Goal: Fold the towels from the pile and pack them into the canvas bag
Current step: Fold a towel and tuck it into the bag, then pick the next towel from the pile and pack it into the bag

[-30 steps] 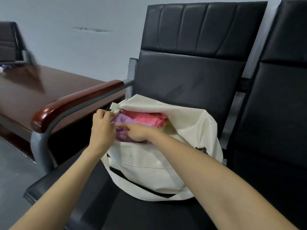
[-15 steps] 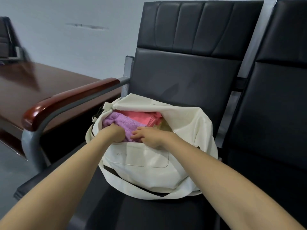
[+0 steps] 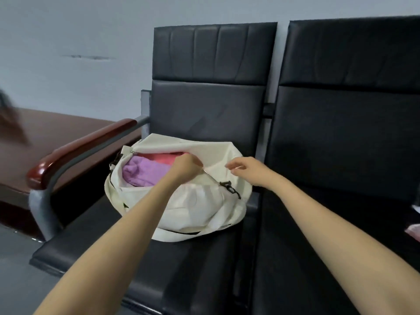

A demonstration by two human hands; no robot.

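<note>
A cream canvas bag [image 3: 193, 208] lies on the black chair seat [image 3: 109, 235], its top opening wide on the left. Inside it show a purple towel [image 3: 145, 171] and, behind that, a pink-red towel [image 3: 163, 158]. My left hand [image 3: 185, 168] is at the middle of the opening, fingers curled and pinching the small metal zipper pull [image 3: 205, 171]. To the right, my right hand [image 3: 247, 170] hovers over the bag's upper flap with relaxed fingers pointing left; whether it touches the cloth is unclear. No towel pile is in view.
A red-brown wooden armrest [image 3: 86, 144] on a grey metal frame borders the seat on the left. Beyond it stands a dark brown table [image 3: 56, 130]. A second black chair [image 3: 341, 144] adjoins on the right. A black strap clip [image 3: 229, 187] hangs at the bag's right end.
Both hands left the purple towel and moved right. My left hand now pinches the zipper pull, and my right hand has lifted over the bag's right side. The view shifted right.
</note>
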